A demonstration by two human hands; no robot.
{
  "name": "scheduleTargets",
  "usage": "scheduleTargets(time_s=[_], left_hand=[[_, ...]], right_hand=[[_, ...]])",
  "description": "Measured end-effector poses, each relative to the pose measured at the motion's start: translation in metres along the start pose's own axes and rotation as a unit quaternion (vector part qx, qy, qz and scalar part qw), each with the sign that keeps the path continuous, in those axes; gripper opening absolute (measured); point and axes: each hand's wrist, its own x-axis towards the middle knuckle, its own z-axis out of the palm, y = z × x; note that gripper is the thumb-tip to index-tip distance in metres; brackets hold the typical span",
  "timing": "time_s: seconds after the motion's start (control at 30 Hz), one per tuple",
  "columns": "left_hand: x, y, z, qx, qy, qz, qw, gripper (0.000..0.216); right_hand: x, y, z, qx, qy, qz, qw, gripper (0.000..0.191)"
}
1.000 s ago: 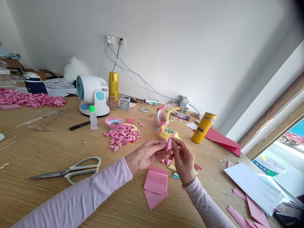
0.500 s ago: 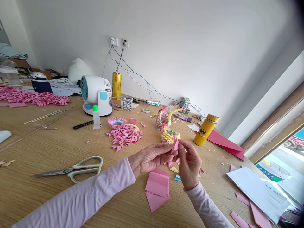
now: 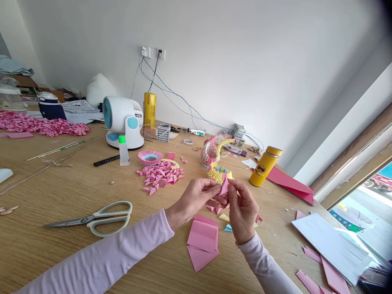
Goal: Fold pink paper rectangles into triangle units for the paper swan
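Between both my hands is a small folded piece of pink paper, its tip pointing up. My left hand pinches it from the left, and my right hand grips its right edge between thumb and fingers. Just below them on the table lie pink paper sheets. Behind the paper stands a yellow folded-paper piece, partly hidden by my fingers. A few loose yellow and pink bits show under my hands. To the left sits a heap of pink folded triangles.
Open scissors lie on the left of the table. A glue bottle, a fan and a pink paper bowl stand farther back. Toward the right are a yellow flask and white papers.
The pink paper stays pinched in both hands. My left hand's fingers have bent more, its knuckles now higher. The whole view has shifted very slightly.
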Motion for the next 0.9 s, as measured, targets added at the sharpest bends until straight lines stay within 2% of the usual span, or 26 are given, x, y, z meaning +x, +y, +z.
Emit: scheduleTargets(time_s=[0.2,0.5,0.73,0.9], left_hand=[[0.000,0.000,-0.006,0.118,-0.004,0.059,0.991,0.028],[0.002,0.002,-0.009,0.110,-0.018,0.038,0.993,0.027],[0.001,0.006,-0.007,0.119,-0.041,0.031,0.992,0.032],[0.004,0.002,-0.012,0.130,-0.042,0.022,0.990,0.028]], right_hand=[[0.001,0.001,-0.001,0.016,-0.025,0.015,0.999,0.026],[0.004,0.006,-0.004,0.008,-0.040,0.007,0.999,0.025],[0.006,0.008,-0.004,0.017,-0.020,0.007,1.000,0.024],[0.006,0.008,-0.005,-0.019,-0.052,0.002,0.998,0.025]])
